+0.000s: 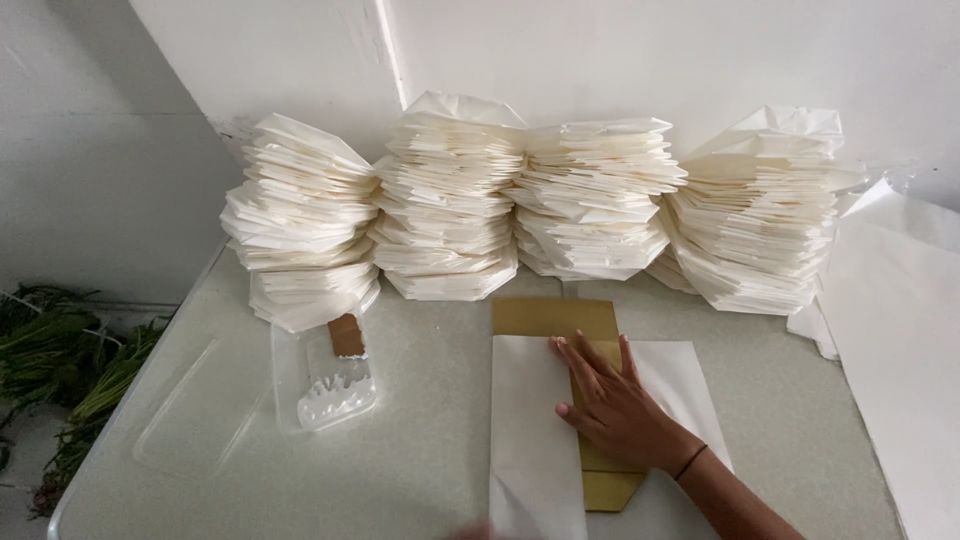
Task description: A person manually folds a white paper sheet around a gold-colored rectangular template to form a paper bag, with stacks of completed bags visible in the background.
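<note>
Down at the table (420, 450), seen from my head camera, a clear plastic tray (205, 410) lay at the left with nothing I could make out in it, and beside it sat a small clear dish (335, 385) holding a whitish lump, with a brown-handled tool (347, 335) resting on its far edge. My right hand (610, 400) lay flat, fingers spread and apart, gripping nothing, pressed on a tan card template (555, 318) (its far end stuck out bare). The white paper sheet (530, 430) was folded up over the template's left side, with its right part still flat under my wrist. My left hand (480, 530) was only a blur at the bottom edge, so I couldn't tell its state. Four stacks of folded white paper (590, 195) stood against the wall (620, 50).
</note>
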